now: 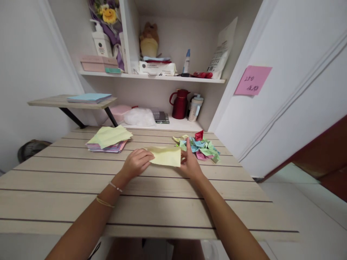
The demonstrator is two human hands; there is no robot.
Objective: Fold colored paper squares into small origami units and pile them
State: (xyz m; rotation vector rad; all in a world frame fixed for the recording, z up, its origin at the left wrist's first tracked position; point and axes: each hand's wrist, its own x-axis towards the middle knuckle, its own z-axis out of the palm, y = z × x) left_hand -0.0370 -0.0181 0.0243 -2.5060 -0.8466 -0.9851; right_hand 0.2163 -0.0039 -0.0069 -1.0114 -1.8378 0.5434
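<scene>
A pale yellow sheet of paper, bent over along its far side, is held between my two hands above the table. My left hand grips its left end, fingers curled over the edge. At the right end, my right hand pinches the paper, with one finger pointing up and away. Behind the right hand lies a pile of folded paper pieces in green, blue, pink, yellow and red. To the left rests a stack of square paper sheets, yellow ones on top.
The slatted wooden table runs up to a white shelf unit. A small raised shelf with blue paper stands at left. Behind are a red jug and a bottle. A pink note hangs at right.
</scene>
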